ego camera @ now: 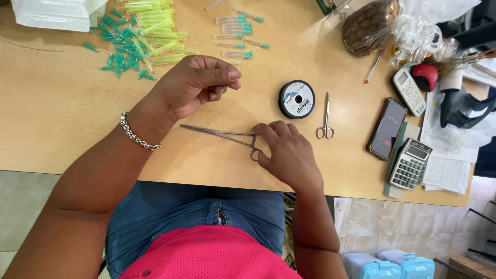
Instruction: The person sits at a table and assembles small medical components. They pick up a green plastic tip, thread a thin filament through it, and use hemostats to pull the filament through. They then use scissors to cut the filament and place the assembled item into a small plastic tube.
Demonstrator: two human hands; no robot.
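the right hand [287, 152], centre of the frame, grips the ring handles of the long steel forceps [219, 134], which lie flat on the wooden table [57, 113] with the tips pointing left. the left hand [194, 85], just above, is closed with thumb and forefinger pinched; a thin thread between them is too fine to confirm. a thread spool [296, 99] and small scissors [325, 118] lie right of centre. green and yellow needle caps [137, 39] sit at upper left.
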